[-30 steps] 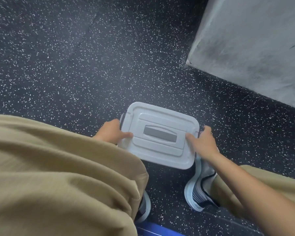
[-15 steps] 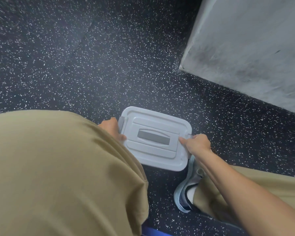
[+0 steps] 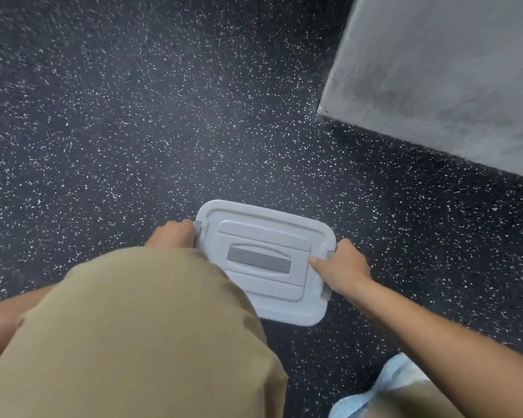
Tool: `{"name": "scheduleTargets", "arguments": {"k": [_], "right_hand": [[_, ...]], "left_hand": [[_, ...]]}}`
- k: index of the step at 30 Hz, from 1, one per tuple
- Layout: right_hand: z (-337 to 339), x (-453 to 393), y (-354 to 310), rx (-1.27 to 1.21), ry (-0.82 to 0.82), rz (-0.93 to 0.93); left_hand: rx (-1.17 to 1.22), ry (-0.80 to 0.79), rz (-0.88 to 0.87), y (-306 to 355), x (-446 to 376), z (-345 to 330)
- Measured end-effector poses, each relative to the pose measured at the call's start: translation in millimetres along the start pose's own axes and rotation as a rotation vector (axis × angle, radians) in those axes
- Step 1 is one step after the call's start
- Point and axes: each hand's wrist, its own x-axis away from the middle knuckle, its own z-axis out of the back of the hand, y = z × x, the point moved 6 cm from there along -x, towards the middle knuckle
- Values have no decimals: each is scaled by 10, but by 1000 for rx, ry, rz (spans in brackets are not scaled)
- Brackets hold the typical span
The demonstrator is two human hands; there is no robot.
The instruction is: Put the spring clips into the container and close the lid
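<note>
A white plastic container [image 3: 263,233] with its lid on stands on the dark speckled floor in front of me. The lid has a grey handle [image 3: 258,262] lying flat in its middle. My left hand [image 3: 172,235] grips the container's left end at the grey latch [image 3: 197,227]. My right hand [image 3: 343,267] grips the right end, thumb on the lid, fingers over the other grey latch [image 3: 329,254]. No spring clips are visible; the inside is hidden by the lid.
My tan-trousered left knee [image 3: 139,333] covers the container's near left corner. My right shoe [image 3: 384,384] stands at the lower right. A grey concrete block [image 3: 435,73] fills the upper right. Dark speckled floor [image 3: 133,131] stretches ahead and left.
Both hands have slid from the lid's top to the container's ends, onto the latches. My view has shifted, so the knee covers more of the container.
</note>
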Motion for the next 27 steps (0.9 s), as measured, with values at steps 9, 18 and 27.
{"name": "scheduleTargets", "arguments": {"k": [9,18,27], "right_hand": [[-75,-294,-61,70,-191,65],[-119,-209,3,-33,-209,23],[-55,222,163,-15,-237,-106]], "left_hand": [[24,-59,-32,104,-47,113],[148,1,37,78,170,5],[175,-205,239,313,270,-16]]}}
